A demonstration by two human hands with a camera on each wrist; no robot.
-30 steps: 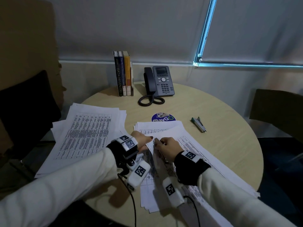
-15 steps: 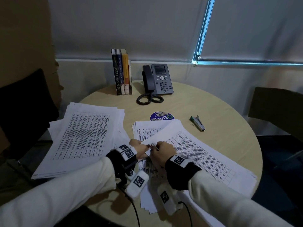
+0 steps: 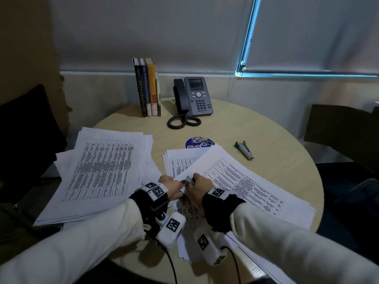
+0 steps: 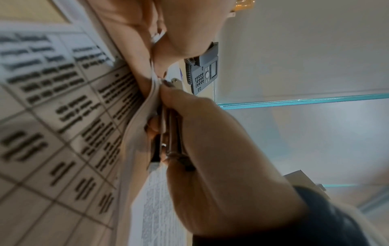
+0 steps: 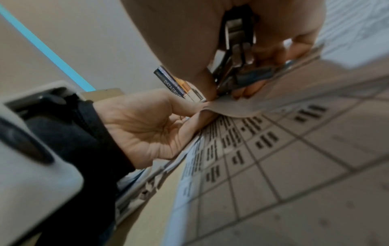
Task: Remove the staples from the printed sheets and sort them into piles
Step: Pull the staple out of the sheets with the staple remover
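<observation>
Readable on the spine of the dark book [image 3: 141,93], upper centre of the head view: "DATA-DRIVEN DE", cut off at the foot; same spine [image 5: 170,84] in the right wrist view, centre, showing "DATA-DRIVE". On the blue round sticker [image 3: 198,142] on the table, centre of the frame, half under paper: letters ending "yGO". Printed sheets [image 3: 106,167], left of centre, full of table text too small and blurred to read. Phone [image 3: 198,97] keypad figures illegible.
</observation>
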